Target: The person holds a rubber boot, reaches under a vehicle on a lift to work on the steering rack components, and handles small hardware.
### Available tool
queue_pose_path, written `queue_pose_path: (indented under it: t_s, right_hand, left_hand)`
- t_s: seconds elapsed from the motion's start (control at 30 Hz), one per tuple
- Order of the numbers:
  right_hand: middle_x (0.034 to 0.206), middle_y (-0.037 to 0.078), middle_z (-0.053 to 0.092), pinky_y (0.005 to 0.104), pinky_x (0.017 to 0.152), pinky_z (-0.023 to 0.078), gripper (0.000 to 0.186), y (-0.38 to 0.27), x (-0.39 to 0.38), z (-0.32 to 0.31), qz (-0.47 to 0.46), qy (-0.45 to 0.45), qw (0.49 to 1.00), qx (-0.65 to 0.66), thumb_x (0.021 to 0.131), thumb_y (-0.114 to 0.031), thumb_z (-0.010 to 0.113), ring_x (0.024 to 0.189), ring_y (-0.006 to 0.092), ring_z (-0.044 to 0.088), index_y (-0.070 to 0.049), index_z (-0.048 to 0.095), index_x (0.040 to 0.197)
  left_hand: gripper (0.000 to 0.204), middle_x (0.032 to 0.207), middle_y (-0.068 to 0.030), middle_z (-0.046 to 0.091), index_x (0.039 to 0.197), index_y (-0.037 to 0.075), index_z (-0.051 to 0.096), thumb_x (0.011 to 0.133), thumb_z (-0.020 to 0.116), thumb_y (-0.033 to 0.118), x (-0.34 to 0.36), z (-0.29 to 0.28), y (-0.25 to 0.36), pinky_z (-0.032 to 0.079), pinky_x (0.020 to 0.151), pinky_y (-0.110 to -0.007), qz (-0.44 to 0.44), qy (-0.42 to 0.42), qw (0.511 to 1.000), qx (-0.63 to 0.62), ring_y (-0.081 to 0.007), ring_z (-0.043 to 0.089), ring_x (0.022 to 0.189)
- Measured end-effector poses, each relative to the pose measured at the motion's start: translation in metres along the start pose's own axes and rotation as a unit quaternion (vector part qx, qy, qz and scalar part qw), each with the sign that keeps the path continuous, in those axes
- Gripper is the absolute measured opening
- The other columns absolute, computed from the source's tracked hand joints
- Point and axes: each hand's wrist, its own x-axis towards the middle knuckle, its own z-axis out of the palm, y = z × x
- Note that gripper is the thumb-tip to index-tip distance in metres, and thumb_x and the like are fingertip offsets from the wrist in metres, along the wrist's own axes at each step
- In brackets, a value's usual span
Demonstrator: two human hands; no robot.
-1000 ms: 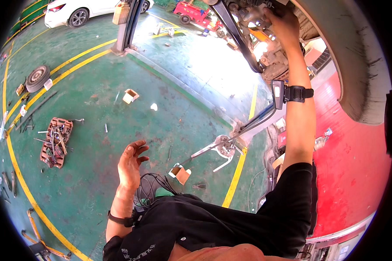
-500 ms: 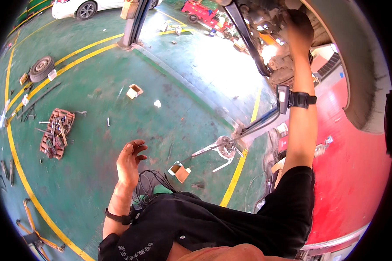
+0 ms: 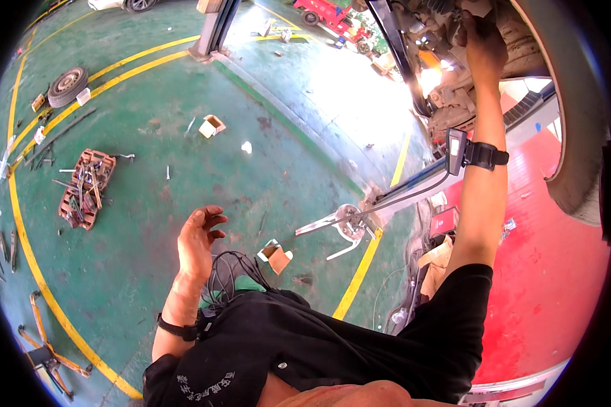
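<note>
My right hand (image 3: pixel 485 47) is raised into the underside of a lifted car (image 3: pixel 448 102) at upper right, fingers curled round a part among the metal components, too hidden to name. A black bar (image 3: pixel 404 54) runs beside these components, and the curved wheel-arch edge (image 3: pixel 577 190) is to the right of my arm. A strapped device (image 3: pixel 458 149) sits on my right forearm. My left hand (image 3: pixel 197 244) is held low in front of my body with loosely bent, separated fingers and nothing in it.
Tool case (image 3: pixel 85 190) and tyre (image 3: pixel 68 87) lie on the green floor at left, open boxes (image 3: pixel 278 261) (image 3: pixel 210 125) nearer the middle. A lift post (image 3: pixel 207 41), silver stand (image 3: pixel 349 224), yellow-framed equipment (image 3: pixel 41 339), red three-wheeler (image 3: pixel 326 17) and white car (image 3: pixel 122 3) surround me.
My view has shifted, so the floor objects appear higher. My right hand has moved slightly rightward among the car's parts; my left hand keeps the same loose shape.
</note>
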Motion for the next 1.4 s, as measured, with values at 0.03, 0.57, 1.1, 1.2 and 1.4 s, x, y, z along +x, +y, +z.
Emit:
queue_pose_path:
  t_s: [0.03,0.57,1.1,1.2,1.4]
  right_hand:
    - [0.073,0.004,0.07,0.0306,0.076,0.049,0.039,0.0,-0.001,-0.001,-0.017,0.001,1.0,-0.014,0.096,-0.044,0.056,0.08,0.0182,0.07,-0.008,0.07,0.095]
    - [0.086,0.004,0.07,0.023,0.063,0.045,0.048,0.018,-0.001,0.014,0.272,-0.09,0.881,0.377,0.105,-0.038,0.039,0.071,0.0101,0.06,-0.001,0.07,0.1]
    - [0.098,0.006,0.072,0.0273,0.078,0.051,0.031,0.041,0.012,-0.004,0.137,-0.277,0.945,0.111,0.079,-0.01,0.053,0.087,0.0158,0.068,-0.003,0.07,0.103]
    - [0.089,0.005,0.07,0.0271,0.074,0.049,0.025,0.029,0.001,-0.001,-0.092,0.043,0.994,0.046,0.077,-0.01,0.056,0.079,0.0147,0.064,-0.002,0.071,0.095]
    - [0.096,0.006,0.072,0.029,0.076,0.05,0.031,0.03,0.005,-0.004,0.037,-0.145,0.985,0.082,0.076,-0.01,0.061,0.085,0.0192,0.068,-0.004,0.069,0.106]
  left_hand:
    - [0.036,0.113,-0.0052,0.065,0.109,0.007,0.064,0.096,0.049,0.036,-0.001,0.001,0.001,0.044,0.081,-0.034,-0.001,0.003,1.0,-0.001,-0.0198,0.061,0.105]
    - [0.034,0.112,-0.0055,0.065,0.109,0.007,0.064,0.096,0.051,0.035,0.002,-0.009,-0.002,0.045,0.078,-0.035,-0.004,0.023,1.0,-0.019,-0.0195,0.061,0.102]
    - [0.032,0.109,-0.0049,0.065,0.107,0.007,0.064,0.097,0.049,0.033,-0.001,-0.02,0.002,0.044,0.076,-0.033,-0.008,0.039,0.999,-0.036,-0.0182,0.061,0.1]
    - [0.032,0.109,-0.0046,0.065,0.107,0.007,0.064,0.096,0.049,0.033,0.0,-0.021,0.002,0.044,0.076,-0.033,-0.011,0.041,0.999,-0.034,-0.0179,0.061,0.099]
    - [0.031,0.108,-0.0042,0.065,0.106,0.008,0.064,0.097,0.049,0.033,0.001,-0.021,0.0,0.044,0.077,-0.033,-0.02,0.037,0.998,-0.039,-0.0176,0.061,0.099]
